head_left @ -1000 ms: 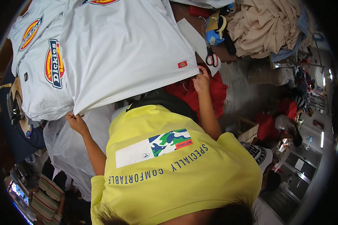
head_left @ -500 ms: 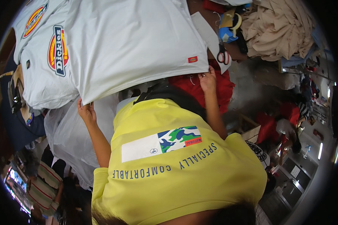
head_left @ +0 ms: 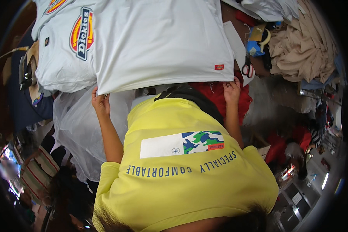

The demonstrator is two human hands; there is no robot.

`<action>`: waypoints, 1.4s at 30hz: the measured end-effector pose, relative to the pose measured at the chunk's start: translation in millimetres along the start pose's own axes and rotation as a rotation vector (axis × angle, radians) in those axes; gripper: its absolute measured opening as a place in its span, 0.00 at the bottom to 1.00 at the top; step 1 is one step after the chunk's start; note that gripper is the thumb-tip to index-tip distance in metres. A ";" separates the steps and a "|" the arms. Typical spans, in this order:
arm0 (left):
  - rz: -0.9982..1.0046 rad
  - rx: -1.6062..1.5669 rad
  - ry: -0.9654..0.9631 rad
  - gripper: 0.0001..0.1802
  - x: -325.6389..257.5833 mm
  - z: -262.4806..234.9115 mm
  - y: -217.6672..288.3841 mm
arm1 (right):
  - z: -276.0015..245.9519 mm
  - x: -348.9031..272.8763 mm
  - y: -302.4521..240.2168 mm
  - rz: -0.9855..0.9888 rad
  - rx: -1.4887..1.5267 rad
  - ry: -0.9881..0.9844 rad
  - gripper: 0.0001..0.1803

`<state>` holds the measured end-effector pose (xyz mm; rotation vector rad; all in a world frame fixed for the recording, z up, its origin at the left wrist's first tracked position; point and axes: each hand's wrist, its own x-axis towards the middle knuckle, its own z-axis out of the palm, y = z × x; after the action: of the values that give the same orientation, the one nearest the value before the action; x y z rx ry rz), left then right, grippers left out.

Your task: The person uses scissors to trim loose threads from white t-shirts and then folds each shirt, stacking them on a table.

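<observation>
Head view: my left grip (head_left: 100,102) and right grip (head_left: 232,88) each pinch a lower corner of the white shirt (head_left: 158,46).

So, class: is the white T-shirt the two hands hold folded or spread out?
Folded. The white T-shirt lies as a neat rectangle, sleeves tucked away; the left hand and right hand grip its near corners.

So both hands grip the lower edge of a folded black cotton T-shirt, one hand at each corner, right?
Not quite: the folded cotton T-shirt is white, not black. The head view shows the left hand and right hand gripping its lower edge, one at each corner.
</observation>
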<state>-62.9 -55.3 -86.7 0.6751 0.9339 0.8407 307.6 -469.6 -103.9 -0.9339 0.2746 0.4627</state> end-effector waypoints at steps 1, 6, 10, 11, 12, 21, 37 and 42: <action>0.001 -0.005 -0.012 0.24 -2.0 1.0 2.9 | 1.7 -1.3 -1.8 -0.004 0.011 0.003 0.15; 0.007 -0.041 -0.068 0.26 -14.2 7.3 20.2 | 3.6 -1.4 -10.1 0.019 0.001 -0.021 0.16; -0.008 -0.013 -0.044 0.27 -23.0 20.2 32.4 | 2.3 2.9 -10.2 0.022 -0.018 0.003 0.16; 0.000 -0.023 -0.069 0.27 -22.5 17.4 33.3 | 3.0 3.4 -10.0 0.024 -0.021 0.010 0.16; 0.009 -0.034 -0.094 0.27 -22.6 15.1 33.3 | 6.6 3.3 -10.8 0.027 -0.024 0.044 0.17; 0.047 0.345 -0.166 0.27 -15.7 32.1 46.1 | 19.6 13.5 -14.4 -0.144 -0.511 0.249 0.17; 0.572 1.252 -0.047 0.26 137.7 214.5 79.1 | 234.4 153.2 -29.2 -0.509 -1.488 -0.250 0.14; 0.461 0.663 -0.223 0.29 54.5 169.1 135.6 | 207.1 93.3 -69.4 -0.606 -1.028 -0.379 0.07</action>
<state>62.2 36.9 73.9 1.5712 0.8621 0.8282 428.9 -310.3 24.0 -1.8124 -0.6538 0.1805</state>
